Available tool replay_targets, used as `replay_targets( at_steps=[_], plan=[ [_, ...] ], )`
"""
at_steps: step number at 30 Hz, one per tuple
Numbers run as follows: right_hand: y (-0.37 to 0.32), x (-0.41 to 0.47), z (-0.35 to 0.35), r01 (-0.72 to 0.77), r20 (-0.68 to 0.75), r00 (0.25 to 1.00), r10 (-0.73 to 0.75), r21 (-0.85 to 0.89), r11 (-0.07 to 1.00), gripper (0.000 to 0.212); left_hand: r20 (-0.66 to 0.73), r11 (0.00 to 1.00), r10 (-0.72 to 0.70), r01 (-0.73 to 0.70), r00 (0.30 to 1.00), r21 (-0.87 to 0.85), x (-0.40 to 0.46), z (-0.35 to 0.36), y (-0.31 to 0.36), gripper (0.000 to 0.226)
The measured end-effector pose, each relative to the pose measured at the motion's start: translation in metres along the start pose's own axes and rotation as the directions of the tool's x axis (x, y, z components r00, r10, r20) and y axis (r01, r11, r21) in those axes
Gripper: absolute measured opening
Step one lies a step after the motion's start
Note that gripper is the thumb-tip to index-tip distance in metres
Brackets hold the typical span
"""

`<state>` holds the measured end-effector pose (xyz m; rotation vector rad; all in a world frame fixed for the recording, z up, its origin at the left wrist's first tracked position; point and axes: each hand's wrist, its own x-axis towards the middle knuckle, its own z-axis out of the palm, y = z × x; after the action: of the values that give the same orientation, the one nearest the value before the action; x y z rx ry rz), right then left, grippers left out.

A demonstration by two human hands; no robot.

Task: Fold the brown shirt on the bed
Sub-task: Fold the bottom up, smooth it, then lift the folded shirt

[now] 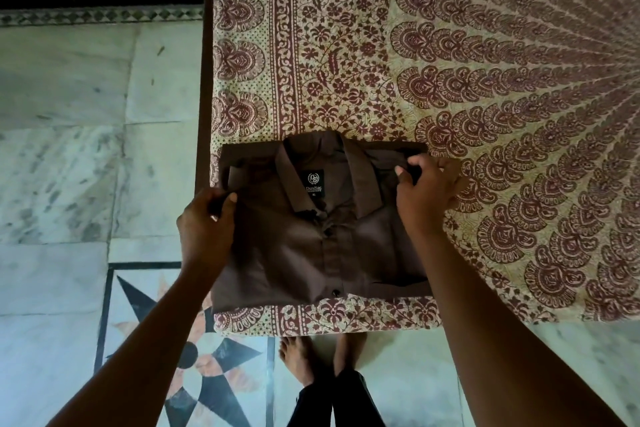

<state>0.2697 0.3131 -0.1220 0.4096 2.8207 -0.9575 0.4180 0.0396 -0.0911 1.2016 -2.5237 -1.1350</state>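
Brown shirt (311, 236) is laid out as a neat rectangle at the near corner of the bed (485, 80), collar up, buttoned placket facing up, on top of the maroon-and-cream printed bedsheet (346, 45). Its left shoulder edge is pinched by the left hand (207, 225), fingers curled around the fabric. Same deal opposite: the right shoulder edge is gripped by the right hand (426, 187), thumb and fingers closed on the cloth. A black neck label (312, 182) reading DuxBac is seen inside the collar.
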Motion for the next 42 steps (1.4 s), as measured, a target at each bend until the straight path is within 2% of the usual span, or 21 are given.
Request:
replay_targets(
  at_steps=[4,9,11,13,15,17,19,21,22,25,28,30,32,34,36,39,42],
  plan=[
    [-0.002,-0.002,-0.003,0.083,-0.080,0.994,-0.079,0.050,0.995,0.018,-0.049,1.000,-0.015,0.014,0.999,-0.013,0.002,-0.001,0.005,0.020],
    [-0.010,0.009,-0.002,0.039,-0.071,0.997,-0.041,-0.029,0.999,0.020,-0.050,0.999,-0.040,0.041,0.998,0.018,0.014,0.005,0.004,0.021],
    [-0.008,0.008,0.001,0.034,-0.070,0.997,-0.037,-0.037,0.999,0.031,-0.057,0.999,-0.021,0.023,0.998,0.034,0.013,0.008,0.002,0.019],
    [-0.005,-0.004,0.002,0.101,-0.164,0.979,-0.118,-0.106,0.989,0.044,-0.136,0.979,0.120,-0.095,0.983,0.181,0.005,0.011,0.000,0.019],
    [0.001,-0.028,0.001,0.266,-0.234,0.923,-0.305,-0.182,0.947,0.052,-0.158,0.914,0.305,-0.242,0.939,0.325,-0.011,0.014,0.002,0.022],
    [0.011,-0.055,0.003,0.448,-0.110,0.872,-0.477,-0.212,0.868,0.063,0.025,0.836,0.418,-0.396,0.908,0.380,-0.027,0.022,0.002,0.040],
    [0.025,-0.070,0.006,0.568,0.123,0.822,-0.556,-0.262,0.781,0.079,0.241,0.736,0.419,-0.483,0.875,0.474,-0.032,0.031,-0.008,0.065],
    [0.045,-0.069,0.009,0.596,0.288,0.803,-0.522,-0.361,0.718,0.091,0.346,0.683,0.360,-0.498,0.866,0.534,-0.027,0.037,-0.023,0.078],
    [0.054,-0.064,0.010,0.576,0.315,0.817,-0.484,-0.408,0.708,0.094,0.370,0.669,0.341,-0.500,0.864,0.550,-0.023,0.038,-0.029,0.081],
    [0.061,-0.049,0.008,0.494,0.323,0.868,-0.376,-0.495,0.714,0.097,0.395,0.634,0.314,-0.501,0.863,0.589,-0.019,0.042,-0.038,0.082],
    [0.050,-0.056,0.001,0.463,0.270,0.886,-0.377,-0.489,0.739,0.099,0.355,0.649,0.327,-0.482,0.876,0.589,-0.026,0.041,-0.027,0.079],
    [0.042,-0.073,-0.003,0.496,0.255,0.869,-0.425,-0.441,0.748,0.103,0.298,0.660,0.368,-0.473,0.881,0.584,-0.035,0.039,-0.023,0.076],
    [0.045,-0.092,-0.002,0.568,0.307,0.823,-0.478,-0.409,0.714,0.107,0.259,0.664,0.400,-0.473,0.879,0.579,-0.045,0.036,-0.024,0.076],
    [0.058,-0.104,0.002,0.612,0.371,0.790,-0.488,-0.420,0.670,0.105,0.274,0.656,0.380,-0.466,0.884,0.594,-0.052,0.037,-0.032,0.082],
    [0.073,-0.104,0.005,0.598,0.394,0.800,-0.452,-0.458,0.658,0.102,0.316,0.640,0.337,-0.462,0.887,0.613,-0.052,0.042,-0.044,0.088],
    [0.092,-0.091,0.004,0.539,0.353,0.842,-0.409,-0.489,0.686,0.101,0.353,0.604,0.333,-0.485,0.875,0.632,-0.043,0.050,-0.054,0.089],
    [0.104,-0.088,-0.004,0.438,0.235,0.899,-0.370,-0.457,0.775,0.096,0.377,0.578,0.324,-0.497,0.868,0.647,-0.047,0.047,-0.046,0.088]
  ],
)
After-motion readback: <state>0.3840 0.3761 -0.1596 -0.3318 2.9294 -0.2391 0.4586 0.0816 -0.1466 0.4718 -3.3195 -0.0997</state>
